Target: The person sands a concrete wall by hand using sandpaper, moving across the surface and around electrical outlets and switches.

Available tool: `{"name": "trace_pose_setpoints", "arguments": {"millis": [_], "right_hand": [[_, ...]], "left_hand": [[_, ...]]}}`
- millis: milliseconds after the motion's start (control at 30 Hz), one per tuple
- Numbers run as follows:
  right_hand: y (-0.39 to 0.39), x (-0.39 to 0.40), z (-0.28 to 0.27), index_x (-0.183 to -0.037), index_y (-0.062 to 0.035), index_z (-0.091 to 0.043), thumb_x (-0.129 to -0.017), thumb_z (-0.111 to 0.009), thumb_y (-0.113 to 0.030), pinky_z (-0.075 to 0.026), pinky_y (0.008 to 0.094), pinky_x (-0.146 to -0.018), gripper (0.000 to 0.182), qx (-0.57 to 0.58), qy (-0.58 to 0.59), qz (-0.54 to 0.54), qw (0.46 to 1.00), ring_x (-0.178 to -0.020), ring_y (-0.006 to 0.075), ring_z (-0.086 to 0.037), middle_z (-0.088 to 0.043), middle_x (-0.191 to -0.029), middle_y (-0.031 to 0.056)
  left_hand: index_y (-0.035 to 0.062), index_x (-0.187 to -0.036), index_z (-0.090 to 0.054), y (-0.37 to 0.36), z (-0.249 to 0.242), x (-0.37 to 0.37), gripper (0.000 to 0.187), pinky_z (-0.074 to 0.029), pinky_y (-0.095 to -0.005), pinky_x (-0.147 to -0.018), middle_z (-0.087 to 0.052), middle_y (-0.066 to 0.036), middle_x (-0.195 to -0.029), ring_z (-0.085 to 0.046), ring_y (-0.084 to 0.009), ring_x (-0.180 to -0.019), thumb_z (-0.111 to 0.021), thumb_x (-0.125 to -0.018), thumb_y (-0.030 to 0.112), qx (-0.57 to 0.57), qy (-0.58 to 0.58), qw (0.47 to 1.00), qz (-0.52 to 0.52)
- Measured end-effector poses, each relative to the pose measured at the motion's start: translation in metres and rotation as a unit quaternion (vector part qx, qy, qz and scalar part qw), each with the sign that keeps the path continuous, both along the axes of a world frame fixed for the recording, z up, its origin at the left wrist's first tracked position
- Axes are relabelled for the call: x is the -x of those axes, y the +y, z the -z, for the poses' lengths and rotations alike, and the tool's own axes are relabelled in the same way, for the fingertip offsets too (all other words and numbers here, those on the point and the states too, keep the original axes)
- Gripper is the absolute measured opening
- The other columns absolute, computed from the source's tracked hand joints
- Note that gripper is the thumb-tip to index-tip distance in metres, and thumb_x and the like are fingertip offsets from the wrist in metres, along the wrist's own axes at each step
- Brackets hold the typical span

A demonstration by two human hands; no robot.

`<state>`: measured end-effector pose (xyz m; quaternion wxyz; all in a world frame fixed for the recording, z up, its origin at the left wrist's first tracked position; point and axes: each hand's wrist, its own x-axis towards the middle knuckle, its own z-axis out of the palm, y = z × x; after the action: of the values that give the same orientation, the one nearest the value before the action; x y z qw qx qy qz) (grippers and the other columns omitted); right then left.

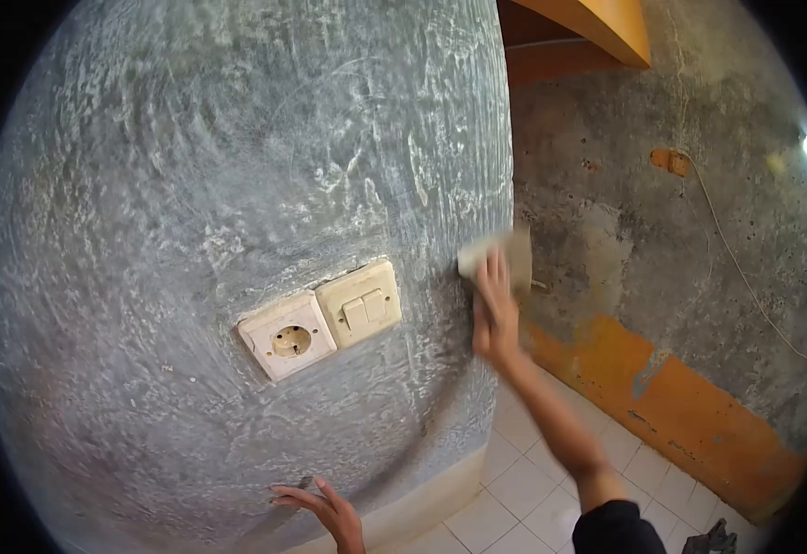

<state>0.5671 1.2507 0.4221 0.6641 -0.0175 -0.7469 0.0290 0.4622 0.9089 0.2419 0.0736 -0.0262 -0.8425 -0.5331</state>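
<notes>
Sheet (pixel 520 251), pale, flat and blurred, at the vertical edge of the near wall (pixel 237 185), held in the right hand (pixel 497 319); fingers extended over it, thumb placement too blurred to confirm. Left hand (pixel 337 519) low beside the same wall, below the socket (pixel 291 341), fingers spread, nothing visible in the grasp; contact with the wall not possible to confirm. Principal hazard, as judged: slip past the vertical edge, owing to part of the sheet projecting beyond it without backing. Possible result: bent or torn sheet, or fingertips scraped on the rough surface. Second hazard: chipping of the edge, from pressure concentrated along so narrow a line. Third hazard: loss of hold, from fingers laid flat rather than wrapped around, with a drop to the floor tiles (pixel 523 485) as probable outcome. Further exposure at the switch plate (pixel 364 309) and the socket: raised frames, liable to catch a corner of the sheet or bruise knuckles in a wide sweep across. Dust entry through the socket's openings also conceivable; electrical condition not determinable from this view. Bare skin on both hands, hence some likelihood of abrasion from the coarse, streaked finish.
</notes>
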Motion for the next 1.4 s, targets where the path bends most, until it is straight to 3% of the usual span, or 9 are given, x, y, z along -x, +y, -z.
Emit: {"name": "trace_pose_setpoints", "arguments": {"millis": [167, 233, 367, 600, 867, 967, 1167, 1267, 1400], "right_hand": [[0.022, 0.019, -0.287, -0.140, -0.0042, -0.046, -0.097, -0.050, -0.014, -0.032, 0.0460, -0.111, 0.044, -0.118, 0.133, 0.016, 0.984, -0.136, 0.0428, -0.035, -0.041, -0.146, 0.0224], [0.023, 0.022, -0.383, -0.134, -0.0017, -0.046, -0.099, -0.043, -0.026, -0.043, 0.0483, -0.097, 0.043, -0.104, 0.168, 0.004, 0.980, -0.113, 0.0468, -0.054, -0.055, -0.125, 0.0301], [-0.007, 0.022, -0.414, -0.127, 0.0018, -0.049, -0.099, -0.042, -0.025, -0.039, 0.0502, -0.101, 0.040, -0.045, 0.148, 0.054, 0.986, -0.120, 0.0479, -0.048, -0.054, -0.125, 0.0301], [-0.006, 0.021, -0.222, -0.137, -0.0046, -0.050, -0.095, -0.050, -0.007, -0.029, 0.0454, -0.114, 0.043, -0.059, 0.115, -0.062, 0.990, -0.138, 0.0410, -0.034, -0.044, -0.144, 0.0220], [-0.093, 0.029, 0.308, -0.140, 0.0070, -0.040, -0.069, -0.050, 0.002, -0.024, 0.0585, -0.113, 0.072, 0.205, -0.089, -0.022, 0.974, -0.137, 0.0533, -0.029, -0.035, -0.146, 0.0324], [-0.139, 0.004, 0.393, -0.138, 0.0087, -0.040, -0.062, -0.054, 0.006, -0.026, 0.0570, -0.113, 0.078, 0.277, -0.191, -0.077, 0.939, -0.134, 0.0557, -0.030, -0.036, -0.143, 0.0349], [-0.096, 0.025, 0.340, -0.134, 0.0089, -0.045, -0.073, -0.056, -0.011, -0.027, 0.0625, -0.109, 0.065, 0.167, -0.121, -0.030, 0.978, -0.130, 0.0558, -0.036, -0.041, -0.139, 0.0340], [-0.056, 0.039, 0.208, -0.130, 0.0089, -0.050, -0.080, -0.047, -0.024, -0.029, 0.0628, -0.107, 0.059, 0.070, -0.058, -0.022, 0.996, -0.128, 0.0548, -0.040, -0.046, -0.136, 0.0331], [-0.044, 0.023, -0.043, -0.136, 0.0018, -0.050, -0.085, -0.051, -0.004, -0.026, 0.0536, -0.114, 0.052, 0.000, 0.010, -0.050, 0.999, -0.137, 0.0432, -0.037, -0.044, -0.144, 0.0240]], "left_hand": [[0.0123, -0.150, 0.024, 0.006, 0.009, 0.006, 0.089, -0.004, -0.0581, -0.115, 0.032, -0.025, -0.151, 0.029, -0.0403, -0.141, -0.030, -0.099, 0.061, -0.009, 0.069, 0.998, 0.009], [0.0110, -0.149, 0.025, 0.006, 0.022, 0.013, 0.092, 0.000, -0.0594, -0.114, 0.035, -0.024, -0.150, 0.029, -0.0407, -0.141, -0.034, -0.098, 0.061, -0.021, 0.083, 0.996, 0.010], [0.0107, -0.149, 0.025, 0.012, 0.013, 0.015, 0.093, -0.001, -0.0603, -0.113, 0.036, -0.024, -0.149, 0.030, -0.0416, -0.140, -0.034, -0.098, 0.061, -0.001, 0.029, 0.999, -0.018], [0.0144, -0.150, 0.025, 0.007, 0.021, 0.016, 0.092, 0.000, -0.0632, -0.112, 0.034, -0.027, -0.150, 0.028, -0.0453, -0.140, -0.030, -0.096, 0.066, 0.033, 0.022, 0.999, -0.036], [0.0120, -0.148, 0.027, 0.019, 0.019, 0.016, 0.095, 0.004, -0.0643, -0.111, 0.035, -0.027, -0.149, 0.029, -0.0451, -0.139, -0.029, -0.096, 0.067, 0.028, -0.005, 0.998, -0.058], [0.0119, -0.148, 0.028, 0.007, 0.024, 0.020, 0.096, 0.008, -0.0661, -0.109, 0.039, -0.026, -0.146, 0.032, -0.0447, -0.138, -0.031, -0.095, 0.067, 0.019, 0.031, 0.999, -0.007], [0.0134, -0.148, 0.028, -0.004, 0.070, 0.043, 0.098, 0.013, -0.0718, -0.103, 0.046, -0.022, -0.143, 0.038, -0.0457, -0.134, -0.033, -0.094, 0.068, -0.047, 0.175, 0.982, 0.057], [0.0124, -0.148, 0.028, 0.003, 0.032, 0.028, 0.093, 0.011, -0.0677, -0.107, 0.040, -0.026, -0.146, 0.035, -0.0443, -0.136, -0.027, -0.096, 0.067, -0.026, 0.065, 0.997, 0.013], [0.0108, -0.148, 0.027, 0.008, 0.021, 0.020, 0.088, 0.011, -0.0641, -0.109, 0.035, -0.028, -0.148, 0.034, -0.0424, -0.138, -0.022, -0.098, 0.065, 0.001, -0.012, 1.000, -0.025]]}}
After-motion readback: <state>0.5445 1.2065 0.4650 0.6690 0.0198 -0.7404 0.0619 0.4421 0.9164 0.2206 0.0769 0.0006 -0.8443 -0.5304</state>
